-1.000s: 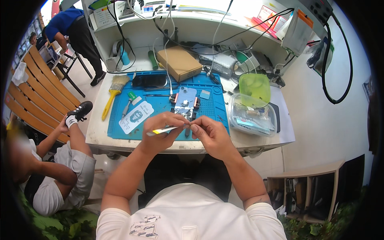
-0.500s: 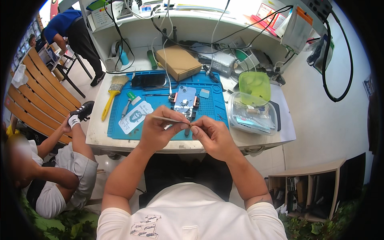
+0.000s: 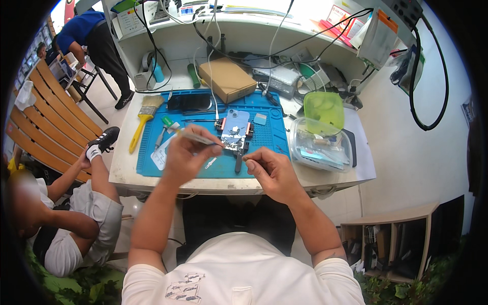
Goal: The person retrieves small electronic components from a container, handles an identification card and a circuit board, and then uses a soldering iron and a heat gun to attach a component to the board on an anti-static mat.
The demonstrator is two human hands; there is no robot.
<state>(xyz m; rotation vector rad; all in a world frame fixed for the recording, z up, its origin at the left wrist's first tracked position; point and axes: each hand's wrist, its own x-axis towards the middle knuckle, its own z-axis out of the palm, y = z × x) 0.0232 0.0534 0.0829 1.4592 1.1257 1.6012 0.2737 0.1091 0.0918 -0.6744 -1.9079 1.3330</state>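
My left hand (image 3: 187, 157), slightly blurred, holds a slim tool (image 3: 203, 139) resembling tweezers and hangs over the mat's lower left, partly hiding a white printed card (image 3: 159, 157). My right hand (image 3: 272, 175) pinches a tiny piece (image 3: 246, 158), too small to name, right of and below the phone. A light-blue phone (image 3: 235, 123) with a cracked lower back sits in a clamp holder (image 3: 249, 130) on the blue mat (image 3: 272, 142). A yellow-handled brush (image 3: 142, 122) and a green-capped tool (image 3: 168, 122) lie at the left.
A cardboard box (image 3: 227, 79), dark tray (image 3: 189, 101), green container (image 3: 323, 114) and clear tub (image 3: 320, 150) crowd the desk (image 3: 124, 173). Cables hang from the shelf. Two people, one seated (image 3: 86, 223), one bending (image 3: 96, 46), occupy the left beside a slatted bench (image 3: 51, 122).
My left hand and its tool have moved left and up, away from my right hand, which stays nearly where it was with its pinch.
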